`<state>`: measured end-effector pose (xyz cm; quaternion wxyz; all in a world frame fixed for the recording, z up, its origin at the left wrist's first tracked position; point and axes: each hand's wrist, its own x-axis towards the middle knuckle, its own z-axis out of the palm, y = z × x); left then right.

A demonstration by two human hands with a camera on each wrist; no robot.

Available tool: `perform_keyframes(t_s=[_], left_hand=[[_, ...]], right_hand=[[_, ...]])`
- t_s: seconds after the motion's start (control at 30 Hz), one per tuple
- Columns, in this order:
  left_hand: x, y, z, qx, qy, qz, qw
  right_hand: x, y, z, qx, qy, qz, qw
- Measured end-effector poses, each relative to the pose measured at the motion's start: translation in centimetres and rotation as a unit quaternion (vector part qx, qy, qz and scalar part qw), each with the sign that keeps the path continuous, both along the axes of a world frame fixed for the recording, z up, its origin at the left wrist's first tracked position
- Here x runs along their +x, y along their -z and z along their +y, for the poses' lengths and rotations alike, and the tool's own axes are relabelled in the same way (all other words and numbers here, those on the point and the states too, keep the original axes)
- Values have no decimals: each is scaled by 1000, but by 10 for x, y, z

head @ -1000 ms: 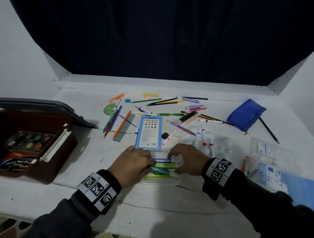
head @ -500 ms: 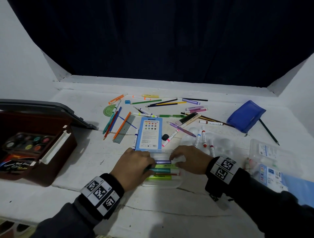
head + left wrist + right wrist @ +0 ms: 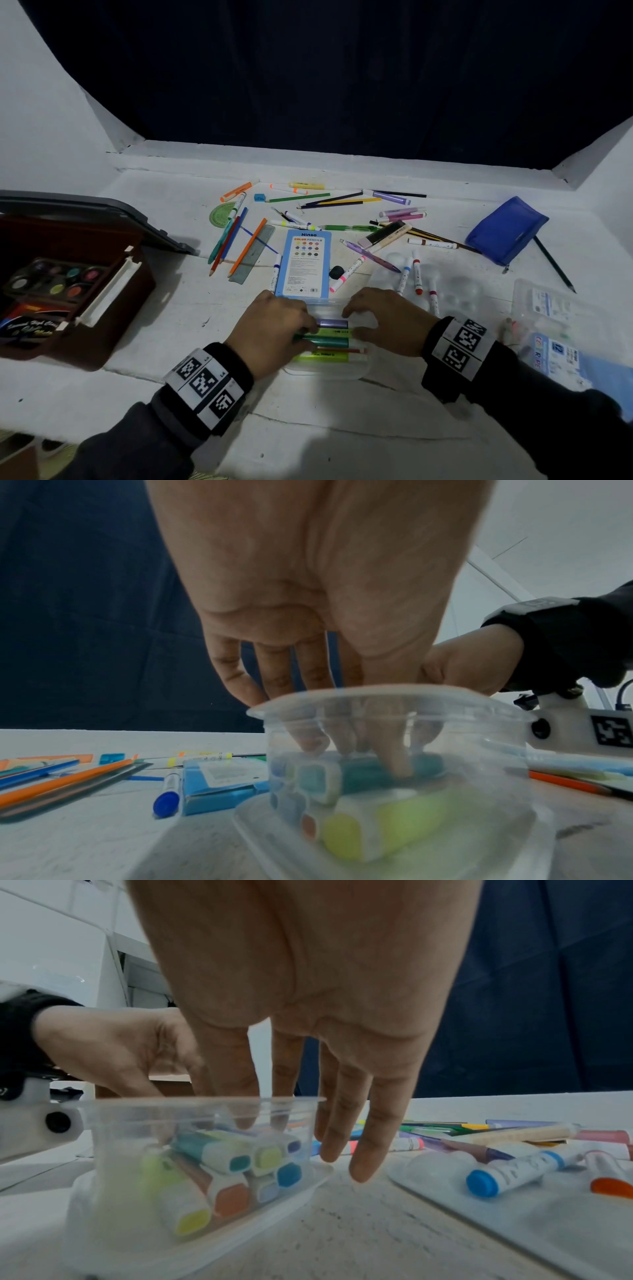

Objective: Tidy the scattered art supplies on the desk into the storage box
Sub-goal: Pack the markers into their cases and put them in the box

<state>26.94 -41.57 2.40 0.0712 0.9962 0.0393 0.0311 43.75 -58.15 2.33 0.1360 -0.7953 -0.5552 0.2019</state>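
A clear plastic container [image 3: 329,371] stands near the desk's front edge, packed with several highlighters [image 3: 325,342] lying side by side. My left hand [image 3: 301,334] reaches into its left end. In the left wrist view the left hand [image 3: 349,745] has straight fingers inside the container [image 3: 394,704], with the thumb pressing the teal highlighter [image 3: 359,775]. My right hand [image 3: 356,322] rests at the right end. In the right wrist view the right hand [image 3: 329,1137] has two fingers inside the container [image 3: 171,1104], touching the highlighters [image 3: 212,1153]; the others hang outside. The brown storage box [image 3: 113,308] stands open at the left.
A paint palette [image 3: 51,281] lies in the storage box. Pencils, markers, a ruler [image 3: 253,253] and a blue colour-pencil pack [image 3: 305,263] are scattered behind the container. A blue pouch [image 3: 507,229] lies at the back right, clear packets [image 3: 555,308] at the right.
The teal highlighter lay skewed across the others and now lies level and parallel with them. Both hands have stayed at the container, their fingers shifting slightly.
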Motion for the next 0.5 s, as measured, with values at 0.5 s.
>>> perform_keyframes(t_s=[0.5], left_hand=[[9,9,56,-215,-42,-45,975]], right_hand=[[105,-3,38,-5,99,-130,987]])
